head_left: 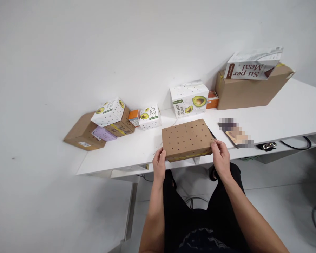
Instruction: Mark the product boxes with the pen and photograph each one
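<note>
Between my two hands is a brown cardboard box (186, 137) dotted with small dark marks, with yellow tape along its near side. My left hand (159, 162) grips its near left corner, thumb on top. The near right corner is pinched by my right hand (220, 156). The fingers under the box are hidden. Behind it stands a white avocado-print box (189, 100). Just right of the brown box, a flat item (235, 135), partly blurred out, lies on the white table (116, 154).
At the left, a brown carton (80, 131), a purple box (104, 133) and more avocado-print boxes (109, 110) are grouped. A large carton (247, 91) at the right carries a white box (252, 65). Small orange boxes (212, 100) stand along the wall. A black cable (302, 147) hangs at the front edge.
</note>
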Demonstrator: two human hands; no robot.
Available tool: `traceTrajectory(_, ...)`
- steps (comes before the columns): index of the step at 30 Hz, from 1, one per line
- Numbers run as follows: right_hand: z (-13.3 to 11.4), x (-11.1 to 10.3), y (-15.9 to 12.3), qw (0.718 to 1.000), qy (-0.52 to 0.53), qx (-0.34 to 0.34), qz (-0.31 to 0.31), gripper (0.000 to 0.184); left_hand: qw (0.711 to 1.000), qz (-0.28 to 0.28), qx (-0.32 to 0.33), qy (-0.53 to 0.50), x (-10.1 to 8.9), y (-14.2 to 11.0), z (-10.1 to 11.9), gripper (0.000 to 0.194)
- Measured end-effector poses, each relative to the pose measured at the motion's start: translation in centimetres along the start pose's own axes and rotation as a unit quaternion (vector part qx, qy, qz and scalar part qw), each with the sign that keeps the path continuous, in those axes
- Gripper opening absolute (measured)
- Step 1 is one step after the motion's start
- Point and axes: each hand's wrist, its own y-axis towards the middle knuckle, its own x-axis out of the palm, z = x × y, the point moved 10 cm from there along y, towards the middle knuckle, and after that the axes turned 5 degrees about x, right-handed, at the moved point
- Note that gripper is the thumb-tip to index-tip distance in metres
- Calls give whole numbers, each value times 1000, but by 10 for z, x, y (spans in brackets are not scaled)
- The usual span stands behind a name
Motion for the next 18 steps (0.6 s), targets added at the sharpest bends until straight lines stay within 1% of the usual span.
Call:
traceTrajectory(2, 0, -1, -1, 1000, 11, 0, 3, 38, 1000, -9, 20, -13, 1, 0, 3, 44)
traceTrajectory(4, 2, -1, 0, 1000, 29, -4, 1, 36, 997, -28, 53, -44, 4, 0, 10, 44)
traceTrajectory(6, 5, 2, 1, 999, 49, -13, -9, 36, 992, -46, 89, -80, 7, 0, 16, 45)
traceTrajectory(8, 11, 7, 3, 998, 57, -20, -22, 36, 988, -52, 108, -96, 8, -1, 17, 47)
traceTrajectory(11, 27, 14, 4, 999, 40, -5, -33, 38, 991, -46, 95, -83, 7, 0, 5, 47)
traceTrajectory(14, 39, 15, 4, 999, -1, 9, -31, 42, 994, -38, 85, -60, 6, 0, -8, 47)
traceTrajectory(18, 37, 12, 11, 995, -84, -44, -31, 38, 995, -29, 88, -29, 4, 1, -18, 43)
